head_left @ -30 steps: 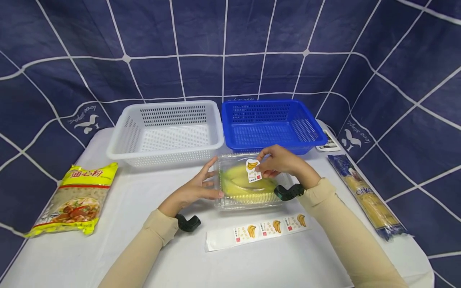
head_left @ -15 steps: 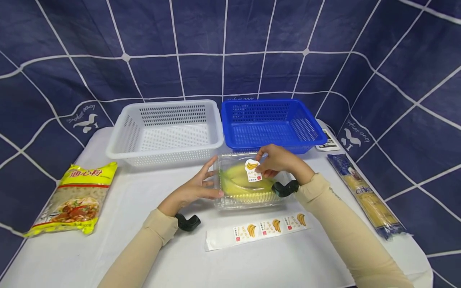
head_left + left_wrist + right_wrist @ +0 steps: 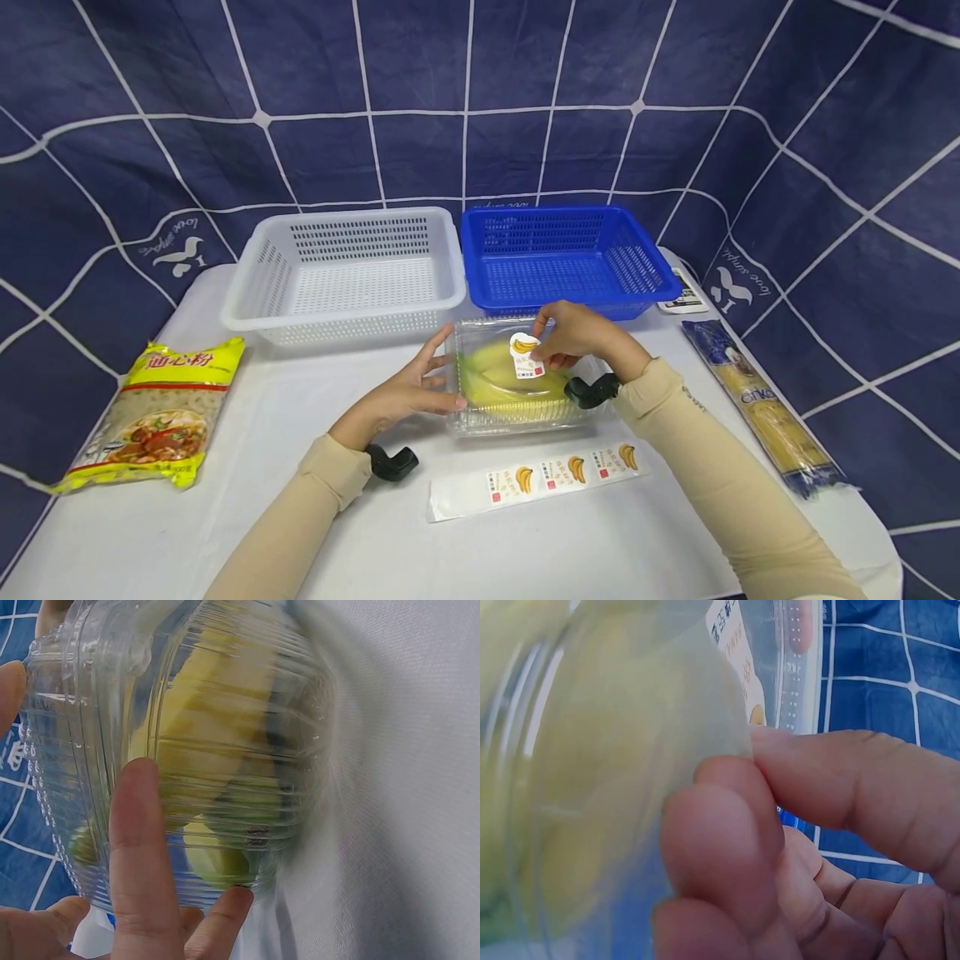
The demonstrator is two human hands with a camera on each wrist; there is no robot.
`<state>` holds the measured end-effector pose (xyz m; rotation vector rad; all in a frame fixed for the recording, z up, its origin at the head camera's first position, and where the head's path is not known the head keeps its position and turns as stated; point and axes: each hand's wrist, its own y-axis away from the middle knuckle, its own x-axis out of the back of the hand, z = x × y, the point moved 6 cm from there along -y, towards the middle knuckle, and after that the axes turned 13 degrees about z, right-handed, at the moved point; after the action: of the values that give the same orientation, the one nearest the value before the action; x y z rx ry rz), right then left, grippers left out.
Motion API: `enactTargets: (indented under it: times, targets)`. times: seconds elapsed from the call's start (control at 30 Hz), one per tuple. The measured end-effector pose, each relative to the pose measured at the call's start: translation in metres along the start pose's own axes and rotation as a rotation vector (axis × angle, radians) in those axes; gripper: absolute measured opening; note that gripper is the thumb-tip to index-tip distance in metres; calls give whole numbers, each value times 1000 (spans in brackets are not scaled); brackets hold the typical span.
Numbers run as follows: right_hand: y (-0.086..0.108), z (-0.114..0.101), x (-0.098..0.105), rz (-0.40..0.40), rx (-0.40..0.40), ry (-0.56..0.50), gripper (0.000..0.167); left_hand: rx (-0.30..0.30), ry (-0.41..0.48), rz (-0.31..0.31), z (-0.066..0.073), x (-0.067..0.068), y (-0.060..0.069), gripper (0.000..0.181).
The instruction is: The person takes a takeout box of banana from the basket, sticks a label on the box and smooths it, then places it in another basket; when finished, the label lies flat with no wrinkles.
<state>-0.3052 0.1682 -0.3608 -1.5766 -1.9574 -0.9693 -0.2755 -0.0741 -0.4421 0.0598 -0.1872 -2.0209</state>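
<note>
Bananas [image 3: 487, 367] lie inside a lidded clear plastic box [image 3: 480, 423] in the middle of the table. My left hand [image 3: 401, 398] rests against the box's left side with fingers spread and fairly straight. In the left wrist view its fingers [image 3: 139, 847] touch the ribbed wall. Over the lid, my right hand [image 3: 581, 337] pinches the right edge of a white banana sticker [image 3: 525, 358] between thumb and fingers. The right wrist view shows the sticker [image 3: 731, 637] by the lid; how much of it touches the plastic I cannot tell.
A strip of banana stickers [image 3: 543, 483] lies in front of the box. Behind stand a white basket [image 3: 345, 321] and a blue basket [image 3: 570, 304]. A yellow pasta bag [image 3: 161, 412] lies left; a long pasta pack [image 3: 761, 404] and a white packet [image 3: 684, 296] lie right.
The sticker and my right hand have shifted very slightly to the left and down over the lid. My right forearm has moved a little left. The left hand and box stay put.
</note>
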Motion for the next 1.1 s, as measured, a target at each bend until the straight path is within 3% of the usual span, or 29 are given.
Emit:
enactTargets:
  times: [0.2, 0.33, 0.67, 0.97, 1.1]
  targets:
    - [-1, 1, 1, 11, 11, 51, 34, 5, -4, 0, 0, 0, -1, 126]
    - [2, 0, 6, -4, 49, 20, 31, 7, -15, 1, 1, 0, -2, 126]
    - [10, 23, 31, -20, 185, -270, 33, 30, 2, 10, -2, -1, -3, 126]
    - [19, 73, 58, 108, 168, -527, 39, 79, 28, 12, -4, -3, -4, 127]
    - [20, 94, 63, 160, 164, -642, 21, 90, 44, 8, -5, -4, -2, 125]
